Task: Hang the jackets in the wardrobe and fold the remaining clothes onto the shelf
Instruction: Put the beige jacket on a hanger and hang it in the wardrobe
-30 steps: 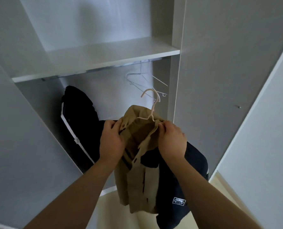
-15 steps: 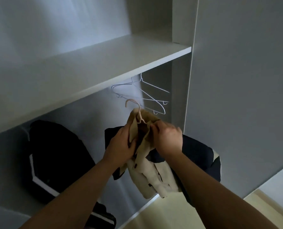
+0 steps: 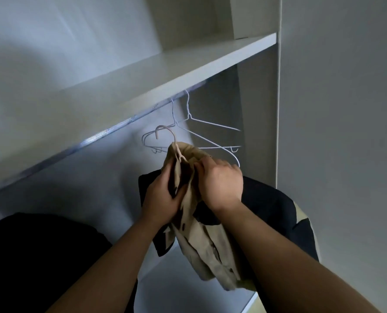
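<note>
1. While both hands are raised before the open wardrobe [image 3: 335,109], they hold a tan jacket [image 3: 206,242] by its collar between them.
2. The left hand [image 3: 163,197] grips the near side of the collar with its fingers curled round the cloth.
3. The right hand [image 3: 219,184] pinches the other side of the collar, its fingertips just beside the neck of a pink hanger [image 3: 165,132].
4. That hanger sits inside the collar. Its hook stands up above the left hand, below the rail [image 3: 120,125] and not touching it.
5. The rest of the jacket droops below the hands, between the two forearms, with dark buttons showing down its front.
6. Small print runs along the rail above the hands, too blurred to read.
7. A shelf [image 3: 188,64] lies right over the rail.
8. White wire hangers [image 3: 201,132] hang from the rail just beyond the hands.
9. A dark jacket [image 3: 278,211] hangs behind the right wrist, and its far edge shows a pale patch.
10. A black garment [image 3: 41,256] sits well to the left of the left forearm.
</note>
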